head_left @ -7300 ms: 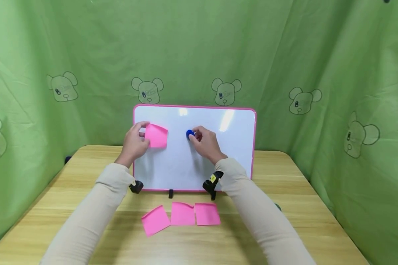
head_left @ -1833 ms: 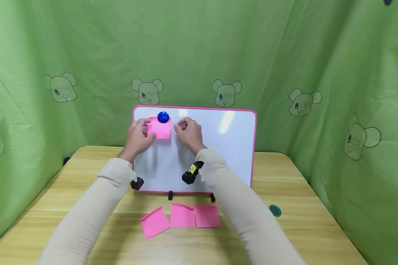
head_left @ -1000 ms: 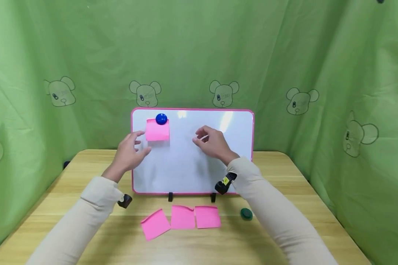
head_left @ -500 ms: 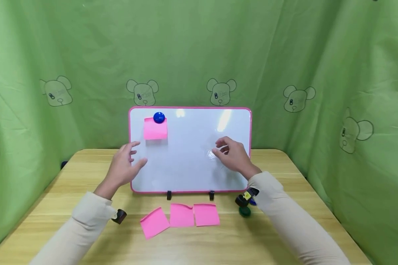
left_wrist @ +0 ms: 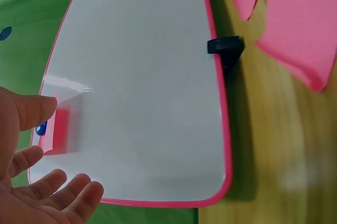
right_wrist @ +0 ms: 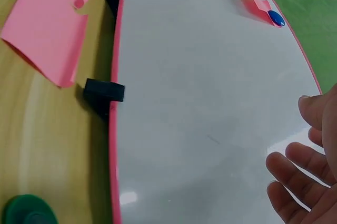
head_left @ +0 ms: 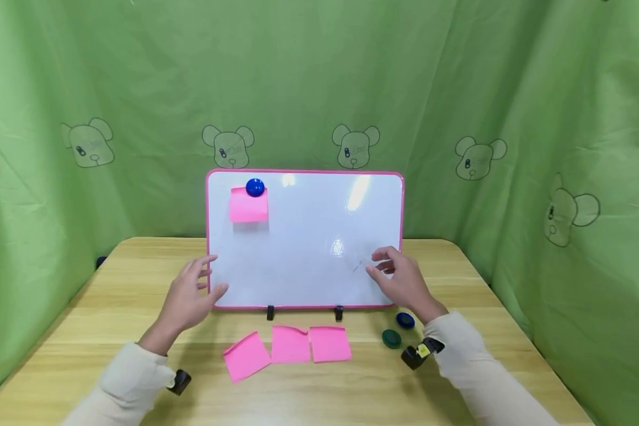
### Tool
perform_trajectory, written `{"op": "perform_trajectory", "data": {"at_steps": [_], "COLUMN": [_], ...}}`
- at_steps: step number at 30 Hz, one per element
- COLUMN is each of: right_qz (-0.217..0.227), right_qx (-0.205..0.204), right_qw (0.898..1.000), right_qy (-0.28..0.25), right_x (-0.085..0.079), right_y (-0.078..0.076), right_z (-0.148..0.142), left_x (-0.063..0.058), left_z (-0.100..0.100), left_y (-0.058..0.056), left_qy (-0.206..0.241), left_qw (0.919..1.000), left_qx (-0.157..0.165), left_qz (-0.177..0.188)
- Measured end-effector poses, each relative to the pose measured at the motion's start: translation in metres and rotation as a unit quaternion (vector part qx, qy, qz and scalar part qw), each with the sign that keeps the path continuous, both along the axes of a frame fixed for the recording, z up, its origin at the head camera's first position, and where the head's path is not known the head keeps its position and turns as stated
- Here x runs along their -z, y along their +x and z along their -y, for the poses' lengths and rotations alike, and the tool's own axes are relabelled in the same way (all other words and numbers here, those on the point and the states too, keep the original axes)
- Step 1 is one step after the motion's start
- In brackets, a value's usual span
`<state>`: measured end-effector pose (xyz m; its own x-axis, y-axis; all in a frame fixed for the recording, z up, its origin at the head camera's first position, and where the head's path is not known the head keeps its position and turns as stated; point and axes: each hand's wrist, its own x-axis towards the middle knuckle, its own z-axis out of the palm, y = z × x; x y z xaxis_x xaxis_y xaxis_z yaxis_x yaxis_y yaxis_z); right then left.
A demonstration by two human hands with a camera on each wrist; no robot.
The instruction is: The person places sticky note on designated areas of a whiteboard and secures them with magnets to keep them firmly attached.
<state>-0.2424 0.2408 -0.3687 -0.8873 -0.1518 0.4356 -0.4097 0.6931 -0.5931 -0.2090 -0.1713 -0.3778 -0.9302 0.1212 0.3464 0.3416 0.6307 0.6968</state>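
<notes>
A whiteboard [head_left: 298, 248] with a pink frame stands upright on the table. Near its top left corner a blue round magnet [head_left: 255, 187] holds a pink sticky note [head_left: 248, 207] against it. My left hand [head_left: 189, 296] hovers by the board's left edge, fingers spread, holding nothing. By the lower right part of the board is my right hand [head_left: 402, 281], its fingers loosely bent and nothing between them. Three more pink sticky notes, a left one [head_left: 247, 357], a middle one [head_left: 290, 345] and a right one [head_left: 330, 344], lie on the table before the board.
On the table near the right forearm lie a green magnet [head_left: 391, 338] and a blue magnet [head_left: 405, 320]. Black clip feet [head_left: 270, 313] support the board's bottom edge. A green curtain [head_left: 298, 77] surrounds the wooden table [head_left: 298, 396] at the back and sides.
The blue magnet went from the right hand onto the board over the sticky note. Both hands let go and moved down and apart, and the table magnets came into view.
</notes>
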Motion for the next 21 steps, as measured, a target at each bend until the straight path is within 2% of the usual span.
{"op": "perform_trajectory", "data": {"at_steps": [7,12,15,21], "right_qz": [-0.017,0.01,0.033,0.045], "right_qx": [0.007,0.035,0.044,0.036], "right_qw": [1.0,0.999,0.998,0.998], "right_qy": [-0.01,-0.017,-0.025,-0.029], "right_x": [0.024,0.039,0.048,0.065], "right_y": [0.015,0.024,0.028,0.037], "right_z": [-0.011,-0.017,-0.019,-0.024], "left_x": [0.022,0.036,0.043,0.055], "left_z": [-0.003,-0.006,-0.008,-0.013], "left_y": [0.012,0.017,0.02,0.027], "left_qy": [0.017,0.022,0.03,0.038], "left_qw": [0.9998,0.9997,0.9992,0.9971], "left_qx": [-0.005,-0.001,0.001,0.004], "left_qz": [0.004,0.006,0.028,0.066]}}
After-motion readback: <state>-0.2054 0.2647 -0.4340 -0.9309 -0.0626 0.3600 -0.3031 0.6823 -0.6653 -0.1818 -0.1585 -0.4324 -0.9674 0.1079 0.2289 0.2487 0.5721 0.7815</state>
